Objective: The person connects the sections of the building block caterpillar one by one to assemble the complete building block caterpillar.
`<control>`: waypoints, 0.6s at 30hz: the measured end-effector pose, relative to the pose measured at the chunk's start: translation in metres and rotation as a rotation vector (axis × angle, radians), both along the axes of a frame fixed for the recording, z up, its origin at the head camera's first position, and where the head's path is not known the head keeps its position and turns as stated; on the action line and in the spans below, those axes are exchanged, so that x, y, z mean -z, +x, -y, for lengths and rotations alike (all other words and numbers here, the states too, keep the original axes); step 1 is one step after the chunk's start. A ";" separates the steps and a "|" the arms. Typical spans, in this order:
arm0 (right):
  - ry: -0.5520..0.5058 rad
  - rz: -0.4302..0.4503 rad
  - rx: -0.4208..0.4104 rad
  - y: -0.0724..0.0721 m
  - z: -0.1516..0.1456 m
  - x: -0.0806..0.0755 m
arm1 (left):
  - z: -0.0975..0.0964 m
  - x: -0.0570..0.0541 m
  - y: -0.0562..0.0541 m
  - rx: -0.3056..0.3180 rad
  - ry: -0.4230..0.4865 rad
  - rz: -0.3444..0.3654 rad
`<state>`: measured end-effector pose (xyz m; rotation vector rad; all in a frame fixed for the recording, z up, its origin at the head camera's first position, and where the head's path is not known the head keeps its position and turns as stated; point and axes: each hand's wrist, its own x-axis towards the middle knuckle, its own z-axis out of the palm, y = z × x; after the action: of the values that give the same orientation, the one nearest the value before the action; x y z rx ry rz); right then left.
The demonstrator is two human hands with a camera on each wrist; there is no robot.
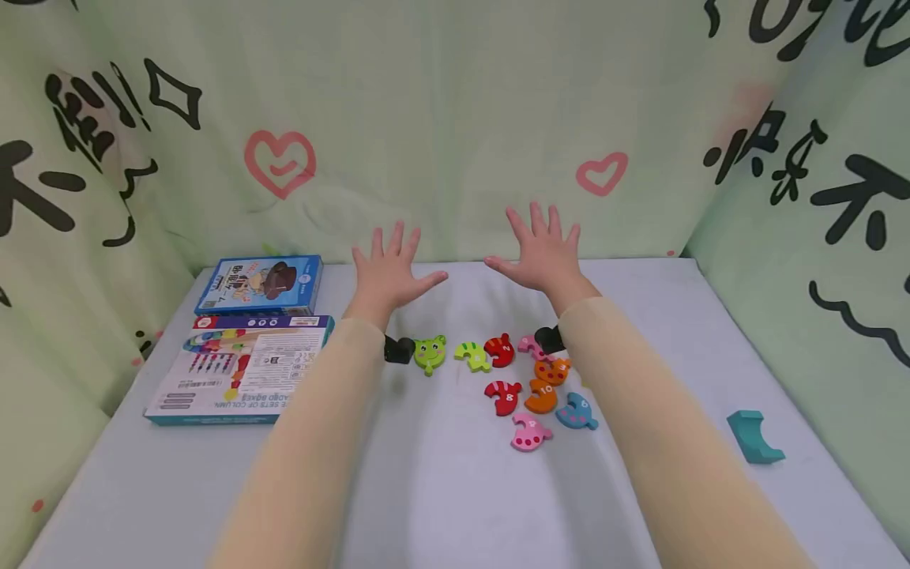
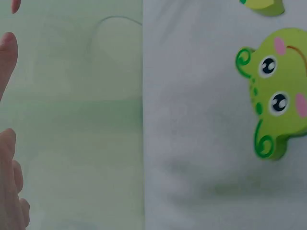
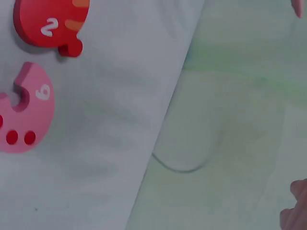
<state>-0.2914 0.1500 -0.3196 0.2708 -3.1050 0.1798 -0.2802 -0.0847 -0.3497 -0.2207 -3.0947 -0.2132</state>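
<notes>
Both hands reach out with fingers spread and hold nothing: the left hand point(image 1: 387, 276) and the right hand point(image 1: 543, 257) appear over the table's far edge. Just below the left wrist lies a green animal-head piece point(image 1: 430, 355) with eyes and curled ears, seen close in the left wrist view. To its right sit a light green striped piece point(image 1: 472, 356) and a red piece point(image 1: 500, 350). Near the right wrist, a pink piece point(image 1: 529, 346) is partly hidden by the wrist camera. The right wrist view shows a red piece numbered 2 point(image 3: 50, 26) and a pink one numbered 6 point(image 3: 43, 112).
More curved pieces lie mid-table: red point(image 1: 503, 397), orange point(image 1: 542, 397), spotted orange point(image 1: 552, 371), blue point(image 1: 577, 412) and pink point(image 1: 530, 433). A teal block point(image 1: 755, 437) is at right. Two boxes, blue point(image 1: 259, 284) and white point(image 1: 235, 371), lie left. Curtains surround the white table point(image 1: 455, 506).
</notes>
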 end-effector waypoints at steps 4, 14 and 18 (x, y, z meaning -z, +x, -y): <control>-0.057 0.014 -0.046 0.015 0.001 0.011 | 0.003 0.022 0.017 0.039 0.083 0.065; -0.112 0.064 -0.146 0.058 -0.013 0.033 | 0.008 0.067 0.053 0.197 0.294 0.287; -0.142 0.085 -0.152 0.071 -0.023 0.044 | 0.013 0.079 0.062 0.190 0.329 0.316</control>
<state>-0.2201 0.1725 -0.3638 0.5083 -3.1342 0.4240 -0.2177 -0.0975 -0.4285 -0.5134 -3.2701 -0.8296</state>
